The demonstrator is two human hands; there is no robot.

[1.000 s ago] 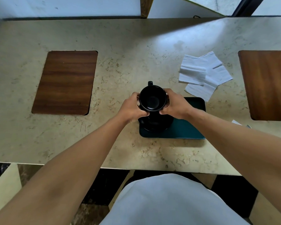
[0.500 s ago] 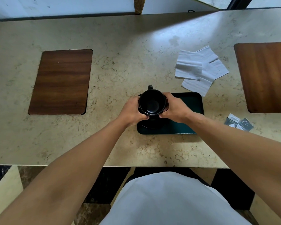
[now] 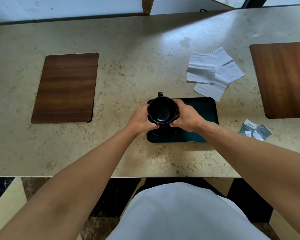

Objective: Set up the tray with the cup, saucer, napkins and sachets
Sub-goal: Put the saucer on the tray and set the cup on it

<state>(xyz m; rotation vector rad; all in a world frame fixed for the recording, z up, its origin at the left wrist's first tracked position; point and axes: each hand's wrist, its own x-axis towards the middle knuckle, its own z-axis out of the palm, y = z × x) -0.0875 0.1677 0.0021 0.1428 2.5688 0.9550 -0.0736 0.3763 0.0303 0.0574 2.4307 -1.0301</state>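
Note:
A black cup with its handle pointing away from me is held from both sides, my left hand on its left wall and my right hand on its right wall. It sits over a black saucer at the left end of a dark green tray; whether cup and saucer touch is hidden. White napkins lie spread on the counter beyond the tray's right corner. Several sachets lie to the right of the tray.
The beige marble counter has a dark wood inset panel at the left and another wood panel at the right. Its near edge runs just in front of my torso. A wall borders the far side.
The cup has sunk lower toward the saucer, still gripped by both hands. The view has tilted, bringing the sachets at the right into sight.

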